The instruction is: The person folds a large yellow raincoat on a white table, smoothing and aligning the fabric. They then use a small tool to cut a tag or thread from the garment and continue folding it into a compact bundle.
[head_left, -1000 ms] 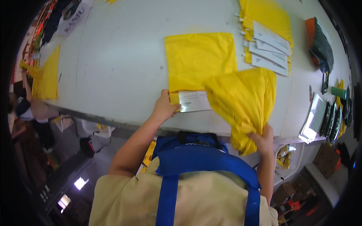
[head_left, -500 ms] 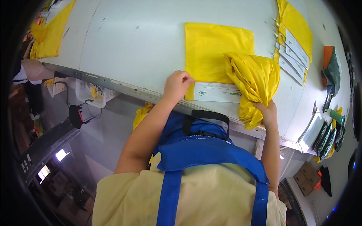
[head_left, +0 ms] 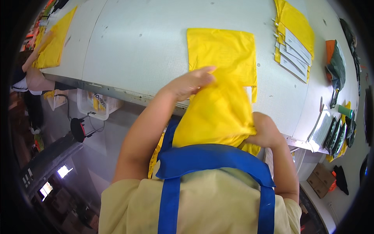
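Note:
A crumpled yellow fabric bundle (head_left: 214, 117), blurred by motion, hangs over the table's front edge, close against my blue apron (head_left: 214, 162). At its lower right side my right hand (head_left: 267, 130) is closed on the fabric. My left hand (head_left: 187, 85) reaches to the bundle's upper left, its fingers stretched out and a little apart at the fabric; some fingers are hidden. Beneath and beyond the bundle, a flat yellow bag (head_left: 220, 46) lies on the white table (head_left: 132, 50). Only a sliver of the white card (head_left: 248, 93) on that bag shows.
Yellow bags with white cards (head_left: 294, 54) lie fanned at the far right. Past them are a dark green and orange pouch (head_left: 336, 64) and dark packets (head_left: 335, 134). At left, another person's arm (head_left: 33, 58) touches yellow fabric (head_left: 56, 43). A white basket (head_left: 93, 105) sits below the table edge.
My right hand has brought the yellow bundle left and toward me, over the card on the flat bag. My left hand has left the card's edge and moved to the bundle, its fingers spreading.

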`<state>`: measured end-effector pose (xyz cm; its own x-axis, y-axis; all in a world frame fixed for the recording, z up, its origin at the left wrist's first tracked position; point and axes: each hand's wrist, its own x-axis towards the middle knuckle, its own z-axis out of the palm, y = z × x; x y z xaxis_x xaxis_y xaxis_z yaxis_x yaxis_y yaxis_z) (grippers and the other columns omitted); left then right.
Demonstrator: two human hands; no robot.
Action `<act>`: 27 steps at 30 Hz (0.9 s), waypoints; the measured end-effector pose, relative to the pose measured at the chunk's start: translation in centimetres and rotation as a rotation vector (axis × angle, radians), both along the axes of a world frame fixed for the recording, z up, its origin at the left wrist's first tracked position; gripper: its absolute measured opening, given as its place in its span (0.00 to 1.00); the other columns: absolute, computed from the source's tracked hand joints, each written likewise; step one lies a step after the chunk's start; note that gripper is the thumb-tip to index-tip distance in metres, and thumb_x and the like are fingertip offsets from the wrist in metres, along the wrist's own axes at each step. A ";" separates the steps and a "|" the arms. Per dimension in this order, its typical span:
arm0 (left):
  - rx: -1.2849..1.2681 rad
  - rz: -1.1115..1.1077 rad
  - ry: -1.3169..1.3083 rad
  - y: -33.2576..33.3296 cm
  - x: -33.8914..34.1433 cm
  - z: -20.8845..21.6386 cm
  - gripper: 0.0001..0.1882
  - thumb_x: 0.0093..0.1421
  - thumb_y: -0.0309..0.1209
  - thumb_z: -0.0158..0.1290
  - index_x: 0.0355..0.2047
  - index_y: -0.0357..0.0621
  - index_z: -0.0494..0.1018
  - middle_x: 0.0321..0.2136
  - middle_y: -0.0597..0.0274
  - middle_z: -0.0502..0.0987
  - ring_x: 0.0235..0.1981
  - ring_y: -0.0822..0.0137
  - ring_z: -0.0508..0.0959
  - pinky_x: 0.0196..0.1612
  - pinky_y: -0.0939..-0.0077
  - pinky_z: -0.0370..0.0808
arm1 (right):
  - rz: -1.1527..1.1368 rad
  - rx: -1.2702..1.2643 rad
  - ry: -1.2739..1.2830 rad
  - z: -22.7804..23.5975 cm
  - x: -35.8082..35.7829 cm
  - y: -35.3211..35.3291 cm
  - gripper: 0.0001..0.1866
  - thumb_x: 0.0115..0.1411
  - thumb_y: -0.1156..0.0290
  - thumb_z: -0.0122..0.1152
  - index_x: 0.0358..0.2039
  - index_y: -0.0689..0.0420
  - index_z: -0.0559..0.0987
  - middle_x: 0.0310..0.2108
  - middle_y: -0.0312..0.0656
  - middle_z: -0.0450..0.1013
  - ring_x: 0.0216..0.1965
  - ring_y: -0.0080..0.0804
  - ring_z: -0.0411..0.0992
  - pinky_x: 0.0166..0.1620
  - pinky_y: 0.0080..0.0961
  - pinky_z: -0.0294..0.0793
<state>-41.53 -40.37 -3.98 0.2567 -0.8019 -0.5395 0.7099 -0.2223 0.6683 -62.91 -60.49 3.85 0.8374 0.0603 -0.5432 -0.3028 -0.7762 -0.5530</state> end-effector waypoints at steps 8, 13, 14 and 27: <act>-0.379 -0.233 -0.375 4.0 -4.9 -2.3 0.16 0.53 0.20 0.54 0.44 0.40 0.75 0.51 0.52 0.74 0.55 0.63 0.69 0.60 0.71 0.63 | -0.151 0.301 0.001 -1.2 -3.4 0.4 0.39 0.39 0.67 0.67 0.55 0.59 0.66 0.42 0.57 0.73 0.47 0.54 0.70 0.52 0.36 0.69; -0.161 -0.017 -0.195 1.6 -5.1 -2.7 0.23 0.55 0.27 0.54 0.52 0.40 0.68 0.52 0.55 0.73 0.54 0.61 0.70 0.59 0.72 0.63 | -0.251 0.241 0.134 -1.0 -4.4 0.8 0.34 0.42 0.70 0.65 0.53 0.59 0.68 0.41 0.54 0.75 0.43 0.49 0.73 0.49 0.35 0.71; -0.066 -0.008 -0.444 0.4 -4.2 -3.9 0.25 0.54 0.29 0.55 0.53 0.41 0.67 0.51 0.56 0.73 0.52 0.61 0.71 0.57 0.72 0.65 | -0.266 0.204 0.099 -1.1 -5.0 0.8 0.33 0.42 0.71 0.65 0.52 0.60 0.69 0.40 0.53 0.75 0.42 0.46 0.74 0.48 0.34 0.72; 0.081 -0.574 -1.933 -1.8 0.2 -6.7 0.17 0.53 0.27 0.50 0.45 0.47 0.72 0.42 0.60 0.73 0.41 0.57 0.73 0.41 0.67 0.74 | -0.402 0.261 0.140 -1.4 -6.3 -3.9 0.24 0.44 0.68 0.64 0.43 0.64 0.75 0.35 0.53 0.76 0.38 0.44 0.75 0.45 0.32 0.71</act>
